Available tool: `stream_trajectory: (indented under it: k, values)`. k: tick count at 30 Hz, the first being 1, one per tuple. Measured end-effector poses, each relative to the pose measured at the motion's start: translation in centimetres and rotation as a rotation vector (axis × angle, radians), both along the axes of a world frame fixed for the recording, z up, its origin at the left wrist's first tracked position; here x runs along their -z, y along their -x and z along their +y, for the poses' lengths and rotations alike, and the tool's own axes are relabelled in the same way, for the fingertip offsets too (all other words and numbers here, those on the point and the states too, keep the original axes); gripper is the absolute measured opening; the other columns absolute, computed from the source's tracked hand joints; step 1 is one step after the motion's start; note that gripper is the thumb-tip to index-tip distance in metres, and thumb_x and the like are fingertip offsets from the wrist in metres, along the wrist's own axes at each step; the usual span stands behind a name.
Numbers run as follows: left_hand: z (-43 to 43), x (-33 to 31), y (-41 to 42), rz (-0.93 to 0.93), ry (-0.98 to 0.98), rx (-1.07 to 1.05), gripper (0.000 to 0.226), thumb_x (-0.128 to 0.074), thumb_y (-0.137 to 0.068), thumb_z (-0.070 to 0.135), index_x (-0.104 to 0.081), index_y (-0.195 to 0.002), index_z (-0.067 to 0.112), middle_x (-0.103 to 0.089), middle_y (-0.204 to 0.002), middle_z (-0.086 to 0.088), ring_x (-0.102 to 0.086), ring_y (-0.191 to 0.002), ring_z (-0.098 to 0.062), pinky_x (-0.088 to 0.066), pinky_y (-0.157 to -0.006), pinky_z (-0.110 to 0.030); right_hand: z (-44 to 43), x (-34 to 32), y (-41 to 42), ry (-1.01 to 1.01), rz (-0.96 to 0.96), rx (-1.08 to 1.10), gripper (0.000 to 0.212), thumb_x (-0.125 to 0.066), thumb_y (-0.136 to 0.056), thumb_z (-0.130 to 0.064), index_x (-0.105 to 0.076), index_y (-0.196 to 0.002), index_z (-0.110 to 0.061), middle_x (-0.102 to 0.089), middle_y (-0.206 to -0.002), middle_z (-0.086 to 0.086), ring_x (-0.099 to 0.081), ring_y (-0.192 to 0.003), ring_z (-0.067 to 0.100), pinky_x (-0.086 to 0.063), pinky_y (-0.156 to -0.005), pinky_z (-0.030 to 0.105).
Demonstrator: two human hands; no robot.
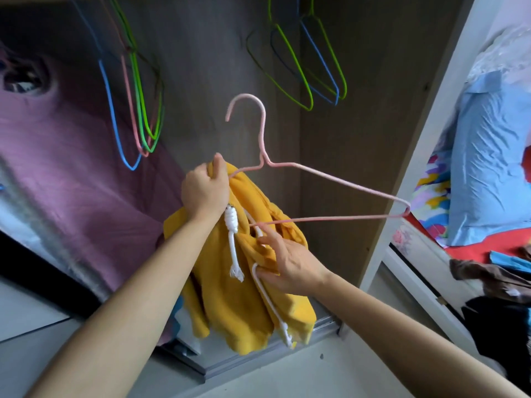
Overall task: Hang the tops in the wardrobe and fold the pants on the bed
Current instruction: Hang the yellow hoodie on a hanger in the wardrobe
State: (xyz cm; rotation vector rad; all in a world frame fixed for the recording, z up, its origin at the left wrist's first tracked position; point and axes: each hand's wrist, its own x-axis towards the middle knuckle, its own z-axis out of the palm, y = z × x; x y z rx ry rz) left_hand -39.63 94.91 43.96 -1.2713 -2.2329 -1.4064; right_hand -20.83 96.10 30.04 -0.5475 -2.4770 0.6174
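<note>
Position: the soft mustard-yellow fleece hoodie (238,297) hangs bunched before the brown wood-grain wardrobe (344,124). The left hand (205,192) grips its upper fabric together with one shoulder end of the thin pink wire hanger (316,173), fingers curled tight. The right hand (290,265) pinches a lower fold, thumb pressing one of two thick white braided drawstrings (233,225); the index finger extends toward the hanger's lower bar, contact unconfirmed. Green, blue and pink empty wire hangers (138,104) hang inside, tops cut off. The blue pillow (488,168) and dark clothes pile (505,317) at right are blurred.
</note>
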Motion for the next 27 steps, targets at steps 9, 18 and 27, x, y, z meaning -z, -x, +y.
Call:
stream_trajectory:
  k: [9, 18, 27]
  values:
    - [-0.5, 0.8, 1.7, 0.015, -0.044, 0.045, 0.049, -0.042, -0.095, 0.043, -0.058, -0.061, 0.012, -0.066, -0.069, -0.015, -0.053, -0.064, -0.030, -0.032, -0.059, -0.034, 2.1, -0.1, -2.2, 0.127, -0.471, 0.161, 0.038, -0.054, -0.079, -0.067, -0.062, -0.084, -0.030, -0.063, -0.079, -0.011, -0.062, -0.075, 0.011, -0.056, -0.071, 0.031]
    - [-0.4, 3.6, 5.3, -0.018, 0.023, -0.052, 0.057, -0.037, -0.087, 0.045, -0.074, -0.079, 0.003, -0.069, -0.080, -0.025, -0.062, -0.080, -0.046, -0.032, -0.062, -0.034, 4.5, -1.6, -7.8, -0.583, -0.010, 0.386, 0.060, -0.069, -0.084, -0.054, -0.052, -0.124, -0.013, -0.072, -0.100, 0.003, -0.070, -0.079, 0.019, -0.058, -0.072, 0.029]
    - [0.4, 4.1, 3.6, -0.089, 0.099, 0.059, 0.086, -0.022, -0.079, 0.087, -0.072, -0.075, 0.018, -0.071, -0.081, -0.010, -0.064, -0.083, -0.034, -0.039, -0.063, -0.034, 3.9, -2.5, -7.5, -0.237, -0.128, 0.579, 0.045, -0.066, -0.094, -0.037, -0.059, -0.132, -0.015, -0.073, -0.111, 0.006, -0.069, -0.099, 0.026, -0.057, -0.081, 0.034]
